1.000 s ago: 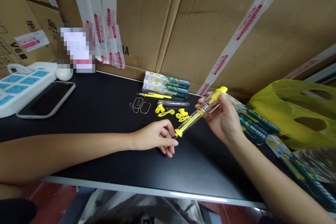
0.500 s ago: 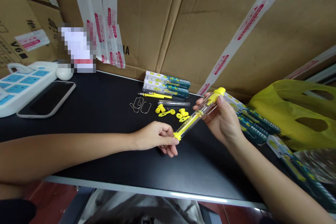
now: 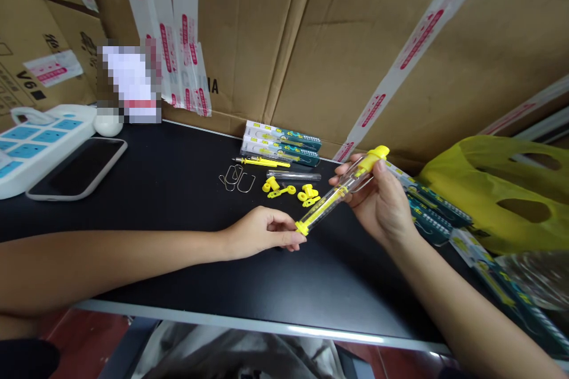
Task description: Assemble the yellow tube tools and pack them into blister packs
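A clear tube with yellow ends (image 3: 329, 200) slants over the black table, held between both hands. My left hand (image 3: 271, 230) pinches its lower yellow end. Around the upper part, near the larger yellow cap, are the fingers of my right hand (image 3: 377, 198). A yellow scale strip shows inside the tube. Behind it lie several small yellow parts (image 3: 281, 192), another clear tube (image 3: 293, 176), bent metal hooks (image 3: 237, 179) and thin yellow rods (image 3: 262, 161).
Printed boxes (image 3: 282, 145) stand at the back edge, with more boxes (image 3: 498, 284) at the right beside a yellow bag (image 3: 480, 172). A phone (image 3: 77, 169) and a power strip (image 3: 44, 139) lie at the left. Cardboard (image 3: 249, 29) rises behind.
The fingers of my left hand have curled in closer under the tube's lower end. The tube and my right hand have shifted slightly right.
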Demonstrator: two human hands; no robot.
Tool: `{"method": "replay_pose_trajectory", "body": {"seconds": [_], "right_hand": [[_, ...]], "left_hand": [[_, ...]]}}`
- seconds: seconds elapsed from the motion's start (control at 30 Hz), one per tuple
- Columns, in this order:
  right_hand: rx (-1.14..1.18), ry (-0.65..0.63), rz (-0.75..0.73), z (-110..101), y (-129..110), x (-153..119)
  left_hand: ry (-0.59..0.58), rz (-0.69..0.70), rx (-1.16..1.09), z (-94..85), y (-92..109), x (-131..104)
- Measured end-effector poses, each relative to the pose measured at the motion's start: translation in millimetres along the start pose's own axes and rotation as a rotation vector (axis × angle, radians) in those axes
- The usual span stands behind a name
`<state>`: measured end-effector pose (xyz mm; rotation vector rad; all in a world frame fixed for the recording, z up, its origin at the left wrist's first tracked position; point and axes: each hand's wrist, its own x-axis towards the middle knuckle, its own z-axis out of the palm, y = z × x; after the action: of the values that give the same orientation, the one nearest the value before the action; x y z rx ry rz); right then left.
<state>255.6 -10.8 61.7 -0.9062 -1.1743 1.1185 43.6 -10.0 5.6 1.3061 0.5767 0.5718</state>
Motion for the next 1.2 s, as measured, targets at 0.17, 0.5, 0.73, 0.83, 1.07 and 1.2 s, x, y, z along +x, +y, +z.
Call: {"method": "replay_pose_trajectory", "body": {"seconds": [0.17,0.5,0.73,0.83,1.07,1.2], "right_hand": [[-0.002,0.005,-0.005,0.6,0.0,-0.3],[0.001,0.0,-0.016,1.6,-0.6,-1.3],[0.011,-0.018,0.014,-0.3,2.2,0.6],[0.025,-0.053,0.051,-0.4,4.9,1.7],[-0.028,-0.067,0.129,-4.3,8.7,5.6],[0.01,-0.049,0.099,-8.7,7.4,9.7]], "left_hand": [[-0.006,0.031,0.039,0.2,0.5,-1.3],[0.028,0.083,0.043,-1.1,-4.8,0.3],[0.057,0.12,0.076,-2.2,-9.2,0.3],[0.117,0.144,0.171,-1.9,-7.8,-1.7],[0.183,0.169,0.301,-2.0,-3.9,-5.1],[0.07,0.119,0.166,-5.6,-3.0,-2.1]]}}
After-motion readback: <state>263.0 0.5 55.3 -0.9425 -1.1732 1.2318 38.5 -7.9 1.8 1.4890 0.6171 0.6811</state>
